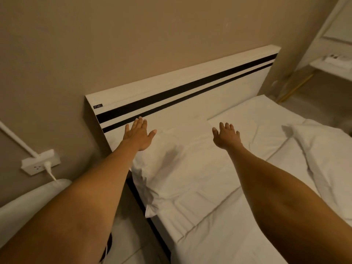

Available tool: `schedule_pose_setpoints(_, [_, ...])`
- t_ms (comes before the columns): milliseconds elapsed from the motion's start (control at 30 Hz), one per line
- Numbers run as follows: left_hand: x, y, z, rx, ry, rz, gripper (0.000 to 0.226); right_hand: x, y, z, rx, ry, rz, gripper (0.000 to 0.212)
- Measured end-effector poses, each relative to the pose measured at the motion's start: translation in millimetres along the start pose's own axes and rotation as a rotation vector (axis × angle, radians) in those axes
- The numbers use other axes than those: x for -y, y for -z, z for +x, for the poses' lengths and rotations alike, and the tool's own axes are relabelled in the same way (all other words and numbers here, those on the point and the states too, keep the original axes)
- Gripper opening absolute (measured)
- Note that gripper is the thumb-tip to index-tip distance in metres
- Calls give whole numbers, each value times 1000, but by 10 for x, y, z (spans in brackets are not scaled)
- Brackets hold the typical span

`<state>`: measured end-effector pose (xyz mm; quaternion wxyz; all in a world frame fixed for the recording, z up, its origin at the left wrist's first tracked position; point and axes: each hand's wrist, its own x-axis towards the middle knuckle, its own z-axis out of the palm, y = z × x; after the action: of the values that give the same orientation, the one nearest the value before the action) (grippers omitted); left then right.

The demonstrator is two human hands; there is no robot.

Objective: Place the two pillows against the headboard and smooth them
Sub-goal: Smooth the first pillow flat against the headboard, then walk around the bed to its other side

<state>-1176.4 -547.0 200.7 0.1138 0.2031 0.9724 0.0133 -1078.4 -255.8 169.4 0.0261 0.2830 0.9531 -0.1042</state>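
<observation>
Now both palms flat, empty: left hand (pixel 138 134), right hand (pixel 226 137) over pillow (pixel 182 159) by headboard (pixel 190 88).

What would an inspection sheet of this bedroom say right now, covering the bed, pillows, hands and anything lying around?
Surface: bed with a white, creased sheet.
Job's things: near pillow lies by the headboard, wrinkled; second pillow lies farther right, away from the headboard.
Clutter: nothing seen on the bed.
Hands: left hand and right hand open, fingers spread, over the near pillow; contact cannot be told.
Cables: white plug and cord in the wall socket.
Surroundings: beige wall; white shelf at right.
</observation>
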Motion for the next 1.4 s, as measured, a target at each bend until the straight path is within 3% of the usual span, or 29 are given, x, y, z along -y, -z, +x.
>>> schedule_pose_setpoints(267, [-420,289,-1129,-7,-168,74,69,-520,502,-1519,-42,-118,6,62])
schedule_pose_setpoints(533, [-1411,460,-1976,-13,-322,141,71,-1652,1004,-2908,-111,-318,2,63])
schedule_pose_setpoints(900, [-3837,259,-3380,-65,-615,129,68,-3703,1579,-4788,-161,-554,-32,62])
schedule_pose_setpoints(1400, [-7261,-262,-6207,-88,-1266,164,70,-6064,1979,-8056,-251,-1106,-41,62])
